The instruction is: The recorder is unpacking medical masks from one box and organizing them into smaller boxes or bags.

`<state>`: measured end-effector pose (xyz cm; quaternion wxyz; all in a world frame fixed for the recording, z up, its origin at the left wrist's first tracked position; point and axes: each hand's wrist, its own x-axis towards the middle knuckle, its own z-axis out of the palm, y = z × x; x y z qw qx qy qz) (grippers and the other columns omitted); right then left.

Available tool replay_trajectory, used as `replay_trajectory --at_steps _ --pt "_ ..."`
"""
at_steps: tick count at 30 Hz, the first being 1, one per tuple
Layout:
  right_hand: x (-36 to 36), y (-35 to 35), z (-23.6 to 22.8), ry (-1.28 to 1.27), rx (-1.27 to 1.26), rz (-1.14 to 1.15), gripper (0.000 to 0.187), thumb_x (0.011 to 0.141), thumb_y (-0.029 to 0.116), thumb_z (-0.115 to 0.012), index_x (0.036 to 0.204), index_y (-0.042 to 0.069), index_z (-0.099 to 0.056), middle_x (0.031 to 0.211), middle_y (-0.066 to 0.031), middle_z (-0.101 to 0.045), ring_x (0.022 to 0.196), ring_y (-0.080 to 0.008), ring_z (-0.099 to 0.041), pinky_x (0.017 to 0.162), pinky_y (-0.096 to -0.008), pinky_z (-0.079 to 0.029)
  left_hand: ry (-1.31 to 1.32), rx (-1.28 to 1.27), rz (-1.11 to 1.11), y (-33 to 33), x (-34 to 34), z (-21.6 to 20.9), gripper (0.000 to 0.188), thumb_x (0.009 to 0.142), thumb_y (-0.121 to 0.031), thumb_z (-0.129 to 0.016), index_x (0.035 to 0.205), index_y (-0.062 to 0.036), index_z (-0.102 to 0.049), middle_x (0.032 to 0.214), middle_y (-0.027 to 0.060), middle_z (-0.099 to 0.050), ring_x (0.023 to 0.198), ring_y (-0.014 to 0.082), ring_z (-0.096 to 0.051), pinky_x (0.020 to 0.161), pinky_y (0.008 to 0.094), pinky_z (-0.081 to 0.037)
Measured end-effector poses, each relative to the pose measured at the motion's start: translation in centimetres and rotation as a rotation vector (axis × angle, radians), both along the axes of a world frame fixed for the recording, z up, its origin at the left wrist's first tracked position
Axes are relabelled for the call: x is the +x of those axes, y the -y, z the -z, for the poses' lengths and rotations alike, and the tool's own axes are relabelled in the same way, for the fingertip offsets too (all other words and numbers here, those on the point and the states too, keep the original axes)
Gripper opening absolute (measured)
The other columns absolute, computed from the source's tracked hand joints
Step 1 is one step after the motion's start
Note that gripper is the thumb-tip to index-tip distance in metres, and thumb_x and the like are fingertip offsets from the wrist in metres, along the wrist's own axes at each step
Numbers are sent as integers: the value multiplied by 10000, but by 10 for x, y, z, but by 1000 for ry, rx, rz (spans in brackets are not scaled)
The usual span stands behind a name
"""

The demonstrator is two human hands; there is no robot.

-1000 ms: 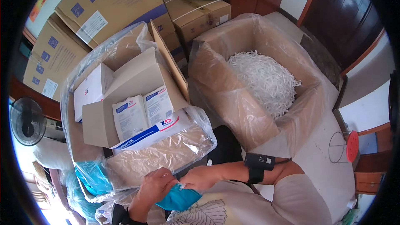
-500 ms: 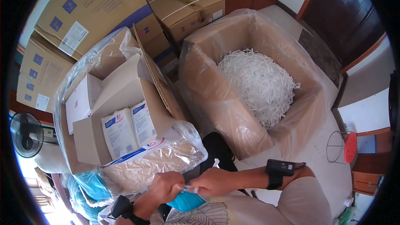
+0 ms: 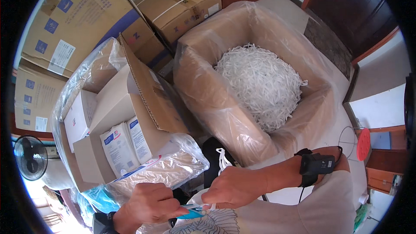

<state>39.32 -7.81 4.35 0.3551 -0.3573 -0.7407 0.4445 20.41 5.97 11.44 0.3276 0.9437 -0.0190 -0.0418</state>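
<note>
Low in the view, close to my body, both hands are closed around a small blue and white piece (image 3: 190,213) that looks like a face mask. My left hand (image 3: 152,203) pinches its blue edge between thumb and fingers. Gripped in my right hand (image 3: 236,187) are white straps (image 3: 223,159), whose loops stick up above the knuckles; the white part of the piece meets these fingers too. Much of the piece is covered by the hands. Ahead and to the right, a plastic-lined carton (image 3: 225,117) holds a heap of white strips or loops (image 3: 262,86).
At left, an open carton (image 3: 89,164) with white-and-blue packets (image 3: 119,148) sits in a larger plastic-lined box beside a white box (image 3: 80,113). Big closed cartons (image 3: 73,21) stack behind. A fan (image 3: 30,157) stands far left, and a red round stool (image 3: 363,144) far right.
My hands have moved apart, the left one going left. Less of the blue piece shows, and white loops now rise above my right hand. The whole view has shifted slightly.
</note>
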Motion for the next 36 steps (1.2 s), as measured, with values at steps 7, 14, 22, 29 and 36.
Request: replay_trajectory --at_steps 7,14,22,29,36 --pt "-12 -2 6 78 45 -88 140 817 197 -541 879 80 -494 619 -95 -525 603 -296 -561 499 -406 -422 27 28 -46 4 -24 3 264 756 -239 -666 574 -95 -539 514 44 -458 452 166 -489 391 284 -360" --pt "-56 -37 3 -344 298 186 175 879 205 -486 891 31 -499 864 -126 -509 876 -253 -523 673 -359 -440 133 -426 -781 25 -72 52 337 887 -290 -479 689 -20 -513 635 82 -540 557 178 -514 511 294 -389" --pt "-93 -49 -10 -928 -413 -72 431 945 419 -321 823 58 -524 709 2 -482 672 -80 -439 632 -235 -368 327 -182 -1066 21 -135 95 541 917 -512 -266 860 -20 -485 775 75 -560 671 172 -546 614 325 -436" --pt "-115 -26 -1 -843 -351 -170 422 932 417 -356 745 61 -485 683 -23 -482 628 -105 -451 603 -248 -371 210 97 -503 27 -118 43 435 819 -495 -511 601 -120 -481 544 55 -433 466 213 -451 438 317 -351" --pt "-130 -2 4 -695 6 -145 299 898 219 -447 709 -12 -457 565 -122 -452 528 -223 -436 532 -360 -343 146 -56 -244 37 -128 35 297 731 -338 -630 554 -162 -468 476 14 -384 366 201 -407 344 322 -277"
